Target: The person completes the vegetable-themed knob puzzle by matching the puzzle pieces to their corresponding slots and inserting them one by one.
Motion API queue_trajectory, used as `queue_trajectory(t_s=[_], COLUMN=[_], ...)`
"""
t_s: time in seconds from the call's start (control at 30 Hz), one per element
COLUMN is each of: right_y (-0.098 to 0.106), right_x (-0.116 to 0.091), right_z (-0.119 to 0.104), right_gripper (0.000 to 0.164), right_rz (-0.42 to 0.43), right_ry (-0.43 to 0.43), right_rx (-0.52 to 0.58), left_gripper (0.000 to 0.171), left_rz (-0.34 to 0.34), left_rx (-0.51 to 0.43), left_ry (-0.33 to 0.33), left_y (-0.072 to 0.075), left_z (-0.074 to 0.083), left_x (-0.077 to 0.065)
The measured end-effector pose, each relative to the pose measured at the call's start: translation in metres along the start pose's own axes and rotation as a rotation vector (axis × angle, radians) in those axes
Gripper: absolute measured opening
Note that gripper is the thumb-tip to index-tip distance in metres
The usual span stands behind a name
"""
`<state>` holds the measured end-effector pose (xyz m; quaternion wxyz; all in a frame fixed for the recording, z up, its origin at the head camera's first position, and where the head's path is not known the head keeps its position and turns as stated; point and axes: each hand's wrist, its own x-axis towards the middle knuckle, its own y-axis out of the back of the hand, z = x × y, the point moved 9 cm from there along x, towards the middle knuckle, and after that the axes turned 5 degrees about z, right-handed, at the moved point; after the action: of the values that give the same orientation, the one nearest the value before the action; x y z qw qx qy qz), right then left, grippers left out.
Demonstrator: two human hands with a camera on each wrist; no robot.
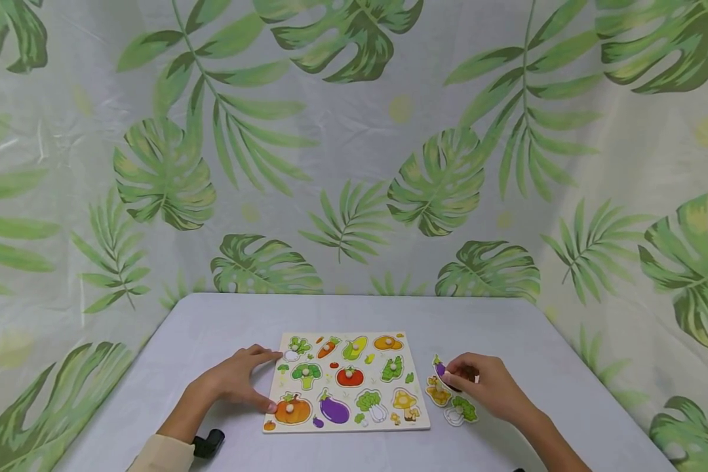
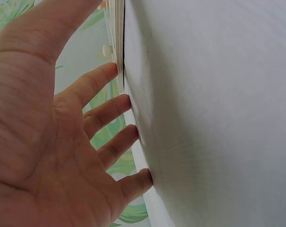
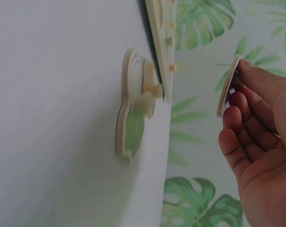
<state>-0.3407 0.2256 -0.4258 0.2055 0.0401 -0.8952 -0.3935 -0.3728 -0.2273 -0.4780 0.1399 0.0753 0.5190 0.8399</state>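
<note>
A wooden vegetable puzzle board [image 1: 383, 426] lies flat on the table. My left hand [image 1: 238, 380] has its thumb and index finger spread against the board's left side; in the left wrist view its fingers are extended, fingertips near the board edge and table. To the right of the board, my right hand [image 1: 490, 387] pinches an eggplant puzzle piece [image 1: 440, 368] between thumb and fingers. The right wrist view shows that piece [image 3: 227, 87] held up off the table. Below it lie a mushroom piece [image 1: 436, 392] and a bok choy piece [image 1: 461, 412], close together.
Knobbed pieces sit in the board, among them a pumpkin [image 1: 293, 412], a tomato [image 1: 350, 376] and a broccoli [image 1: 306, 375]. The eggplant, bok choy and mushroom places along the front show no knobs. A leaf-patterned curtain [image 1: 354, 164] surrounds the white table [image 1: 236, 314].
</note>
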Motion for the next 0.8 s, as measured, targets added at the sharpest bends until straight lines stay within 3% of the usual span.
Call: queue_trajectory(t_s=[0.8], right_y=[-0.059], right_x=[0.029], right_z=[-0.057], right_gripper=[0.015], right_rz=[-0.131], right_ry=[0.094], right_rx=[0.089], left_gripper=[0.103], left_rz=[0.007], left_rx=[0.000], left_ry=[0.006], left_y=[0.000], left_z=[0.000], left_x=[-0.001])
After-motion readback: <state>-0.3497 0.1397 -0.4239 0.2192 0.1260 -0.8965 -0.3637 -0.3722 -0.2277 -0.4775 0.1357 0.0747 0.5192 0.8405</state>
